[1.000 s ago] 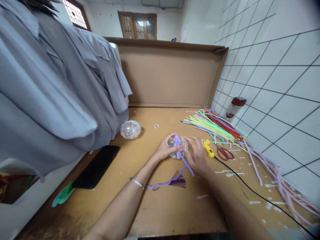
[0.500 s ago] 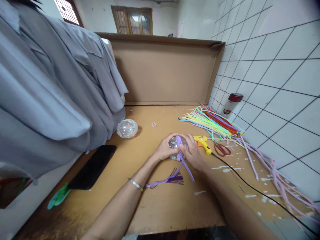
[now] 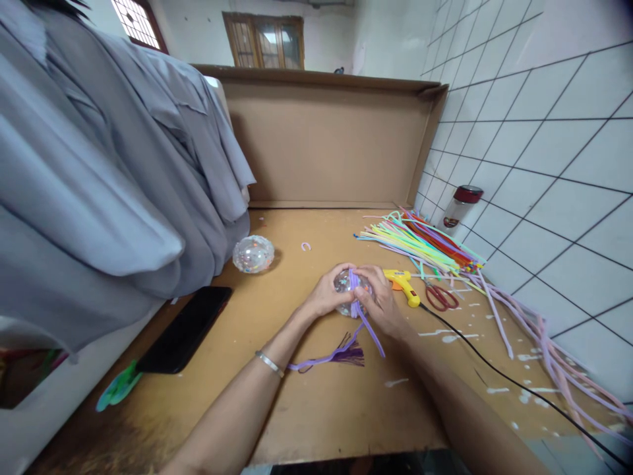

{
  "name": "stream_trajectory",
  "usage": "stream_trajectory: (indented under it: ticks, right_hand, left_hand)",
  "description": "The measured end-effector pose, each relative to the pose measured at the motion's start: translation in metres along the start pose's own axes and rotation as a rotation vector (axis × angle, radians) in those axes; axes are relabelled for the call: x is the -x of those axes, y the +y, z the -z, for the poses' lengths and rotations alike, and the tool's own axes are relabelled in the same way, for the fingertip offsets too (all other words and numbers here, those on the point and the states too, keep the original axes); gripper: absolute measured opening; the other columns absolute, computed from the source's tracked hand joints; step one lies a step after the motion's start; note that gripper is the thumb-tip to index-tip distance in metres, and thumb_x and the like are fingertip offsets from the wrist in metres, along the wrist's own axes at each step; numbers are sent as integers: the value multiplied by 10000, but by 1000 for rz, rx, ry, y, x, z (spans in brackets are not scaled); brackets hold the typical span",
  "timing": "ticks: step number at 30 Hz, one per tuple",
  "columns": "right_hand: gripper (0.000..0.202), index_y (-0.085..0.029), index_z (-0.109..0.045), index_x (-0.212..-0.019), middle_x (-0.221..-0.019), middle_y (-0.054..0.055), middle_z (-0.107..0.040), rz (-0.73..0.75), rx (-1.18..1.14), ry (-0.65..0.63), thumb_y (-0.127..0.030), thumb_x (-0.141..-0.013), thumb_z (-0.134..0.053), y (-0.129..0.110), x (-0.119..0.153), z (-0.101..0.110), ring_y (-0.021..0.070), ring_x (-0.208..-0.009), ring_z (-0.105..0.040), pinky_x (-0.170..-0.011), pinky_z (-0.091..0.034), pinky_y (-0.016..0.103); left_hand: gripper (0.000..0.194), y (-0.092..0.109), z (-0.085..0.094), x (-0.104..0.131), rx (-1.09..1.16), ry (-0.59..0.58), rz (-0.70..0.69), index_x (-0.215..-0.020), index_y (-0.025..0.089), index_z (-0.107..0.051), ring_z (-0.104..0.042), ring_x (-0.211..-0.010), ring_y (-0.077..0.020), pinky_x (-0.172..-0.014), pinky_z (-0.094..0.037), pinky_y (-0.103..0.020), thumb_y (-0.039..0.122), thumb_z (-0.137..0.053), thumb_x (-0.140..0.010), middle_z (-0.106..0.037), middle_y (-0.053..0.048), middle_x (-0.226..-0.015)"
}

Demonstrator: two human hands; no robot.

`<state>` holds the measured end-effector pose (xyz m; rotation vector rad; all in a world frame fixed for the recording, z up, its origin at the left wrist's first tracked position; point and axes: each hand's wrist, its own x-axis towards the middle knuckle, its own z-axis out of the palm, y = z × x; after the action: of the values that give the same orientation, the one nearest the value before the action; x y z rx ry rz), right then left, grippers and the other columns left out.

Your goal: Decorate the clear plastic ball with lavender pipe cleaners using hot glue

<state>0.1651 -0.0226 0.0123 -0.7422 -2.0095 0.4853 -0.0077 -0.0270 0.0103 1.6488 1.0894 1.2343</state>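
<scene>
Between my two hands is a clear, round ball-like piece (image 3: 343, 284) with coloured specks. Purple pipe cleaners (image 3: 354, 290) run side by side over its middle, and their loose ends hang toward me. My left hand (image 3: 327, 293) curls round the left side of the ball. My right hand (image 3: 380, 297) closes on the right side, its thumb pressing the purple strands. Just below lies a dark purple tassel (image 3: 350, 355) with a purple strand beside it. A similar clear speckled piece (image 3: 253, 254) sits apart to the left.
Right of my hands lie a yellow glue gun (image 3: 406, 287) with a black cord, red-handled scissors (image 3: 442, 297) and a pile of coloured pipe cleaners (image 3: 420, 244). A lidded jar (image 3: 459, 208) stands by the tiled wall. A black phone (image 3: 185, 330) and grey cloth (image 3: 148, 165) are at left.
The view has shifted very slightly. Both hands keep their hold on the ball and purple strands, with no other visible change.
</scene>
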Motion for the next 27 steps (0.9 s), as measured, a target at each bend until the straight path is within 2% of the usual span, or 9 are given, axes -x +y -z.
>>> stream_trajectory:
  ticks: [8,13,16,19,27]
  right_hand:
    - [301,-253,-618,-1141,-1192,89,-556,2,-59,-4,-452,-955,-492,-2,0,2,250,-1169,-526,-1016,-405,444]
    - [329,-248,-663,-1042,-1195,91,-530,-50,-173,44,-511,-942,-494,-2,0,2,257,-1211,-507,-1041,-414,444]
    - [394,-241,-652,-1108,-1241,104,-500,-109,-179,68,-543,-950,-453,-2,1,0,264,-1275,-460,-1083,-388,452]
    - [462,-242,-630,-1204,-1266,114,-485,-140,-149,38,-568,-957,-415,-1,2,-2,271,-1294,-445,-1112,-358,470]
    - [423,-258,-688,-1133,-1255,103,-499,-126,-201,50,-564,-944,-464,0,1,-2,264,-1304,-444,-1110,-370,458]
  left_hand:
    - [587,-1,2,0,13,5,4,-1180,146,-592,-622,-1065,-236,-969,-474,-315,303,-734,-633,-664,-77,-1156]
    - [611,1,1,1,2,0,0,-1188,139,-584,-631,-1036,-234,-944,-484,-321,372,-746,-648,-660,-89,-1161]
    - [618,3,-1,2,-25,-9,-9,-1185,144,-593,-623,-1053,-248,-952,-480,-335,373,-753,-633,-656,-92,-1174]
    - [614,3,-2,2,-26,-15,-24,-1182,151,-598,-615,-1080,-259,-974,-470,-347,333,-749,-615,-657,-91,-1180]
    - [599,3,-1,2,-2,-20,-8,-1184,149,-589,-627,-1047,-242,-944,-482,-331,380,-740,-652,-656,-94,-1175]
